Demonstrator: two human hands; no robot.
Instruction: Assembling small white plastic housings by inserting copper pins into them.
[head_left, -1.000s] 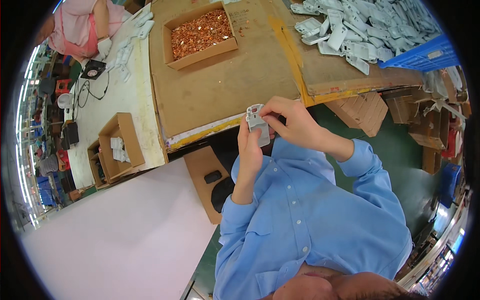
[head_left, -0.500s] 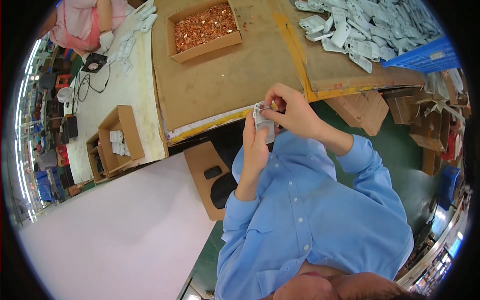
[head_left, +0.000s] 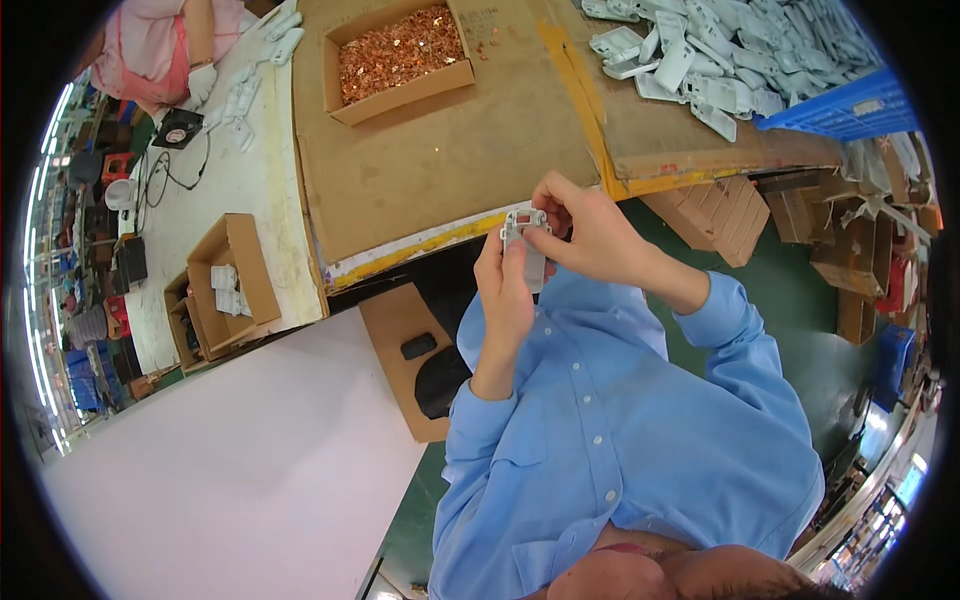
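A narrow white plastic housing (head_left: 533,270) is held in front of my body, close to the table's front edge. My left hand (head_left: 505,295) grips it from the left, with the thumb along its face. Curled around its upper right end is my right hand (head_left: 598,238), the thumb pressed onto the open, notched end. Something small and reddish shows inside that end, too small to name. Parts of the housing are hidden behind my fingers.
Beyond my hands stands a cardboard box (head_left: 405,102) full of small copper-coloured pieces. White housings (head_left: 700,60) are heaped at far right beside a blue crate (head_left: 850,108). At left are another open box (head_left: 250,270), a small fan (head_left: 180,127) and a co-worker's gloved hand (head_left: 202,84).
The housing has turned so its notched end faces up more. My right thumb and fingers have shifted lower on that end. The whole view has moved slightly.
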